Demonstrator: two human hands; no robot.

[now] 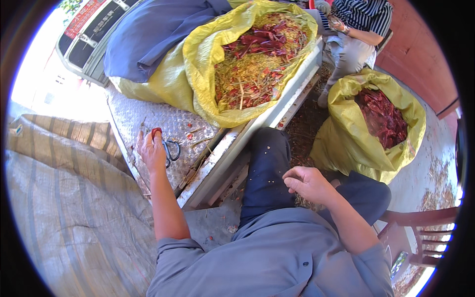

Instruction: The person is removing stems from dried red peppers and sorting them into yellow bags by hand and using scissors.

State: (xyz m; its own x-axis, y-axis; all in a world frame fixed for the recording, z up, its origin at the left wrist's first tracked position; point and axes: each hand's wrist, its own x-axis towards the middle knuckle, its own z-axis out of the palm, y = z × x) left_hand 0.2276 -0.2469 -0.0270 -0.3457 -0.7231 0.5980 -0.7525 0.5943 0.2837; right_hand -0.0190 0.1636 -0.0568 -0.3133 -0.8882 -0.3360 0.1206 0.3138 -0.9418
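Out over the metal truck bed [126, 107] reaches my left hand [153, 150], with a small red object [156, 132] at its fingertips, perhaps a lighter or a dried pepper piece. Blue-handled scissors [173, 152] lie against the right side of that hand; their blades are hidden. My right hand [306, 183] hovers by my thigh with curled fingers; whether it holds anything small cannot be seen. Beyond my hands, an open yellow woven sack [230, 118] holds yellow seeds, stalks and dried red peppers [259, 41]. Another yellow woven sack [334, 137] at the right holds dark red dried peppers [384, 118].
A co-worker in a striped top [365, 15] sits at the upper right. Dark blue cloth [148, 41] covers part of the sack on the bed. Striped woven sheeting [74, 208] spreads at the left. A reddish wooden chair [419, 219] stands at the right.
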